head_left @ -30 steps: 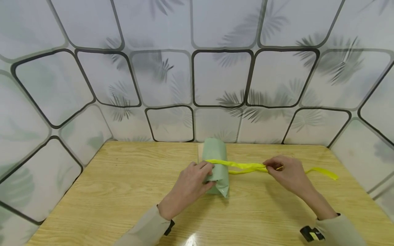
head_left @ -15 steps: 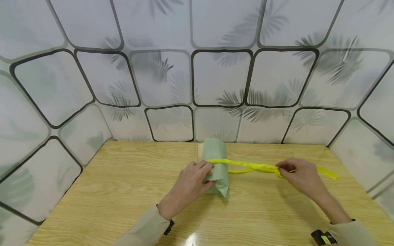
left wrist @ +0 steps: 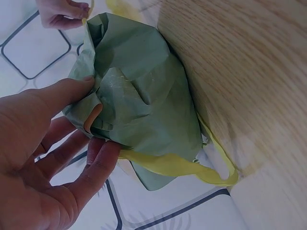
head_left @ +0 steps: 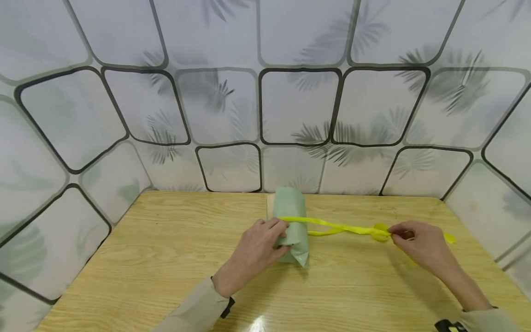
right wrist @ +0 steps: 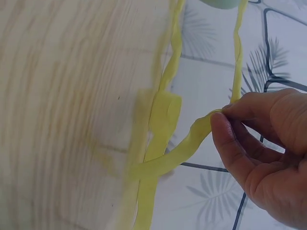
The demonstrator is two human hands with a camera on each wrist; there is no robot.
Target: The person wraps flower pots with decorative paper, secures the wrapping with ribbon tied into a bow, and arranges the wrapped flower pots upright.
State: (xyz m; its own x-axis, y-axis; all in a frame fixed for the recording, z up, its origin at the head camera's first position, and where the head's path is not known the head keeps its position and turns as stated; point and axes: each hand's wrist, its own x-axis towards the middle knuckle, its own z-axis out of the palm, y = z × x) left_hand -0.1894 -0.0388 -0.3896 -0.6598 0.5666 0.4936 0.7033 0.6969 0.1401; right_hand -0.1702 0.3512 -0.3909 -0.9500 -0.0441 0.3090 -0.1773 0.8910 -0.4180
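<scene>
A pale green wrapped package (head_left: 291, 203) stands near the far edge of the table, its near end folded and creased. My left hand (head_left: 253, 251) grips that end, thumb on one side and fingers on the other, as the left wrist view shows on the green wrapping (left wrist: 144, 91). Yellow ribbon (head_left: 352, 228) runs from the package out to the right in two strands. My right hand (head_left: 423, 244) pinches one strand between thumb and fingertips. In the right wrist view the other ribbon strand (right wrist: 173, 45) lies on the table, and the pinched length crosses it.
The wood-grain table (head_left: 186, 230) backs onto a patterned curtain (head_left: 298, 106) that also closes in both sides. A beige flap (head_left: 270, 205) shows along the package's left side. The ribbon's loose end (head_left: 449, 238) lies beyond my right hand.
My right hand has moved to the right and slightly nearer, drawing the pinched ribbon along; a small loop now shows left of its fingertips. The left hand and package stay put.
</scene>
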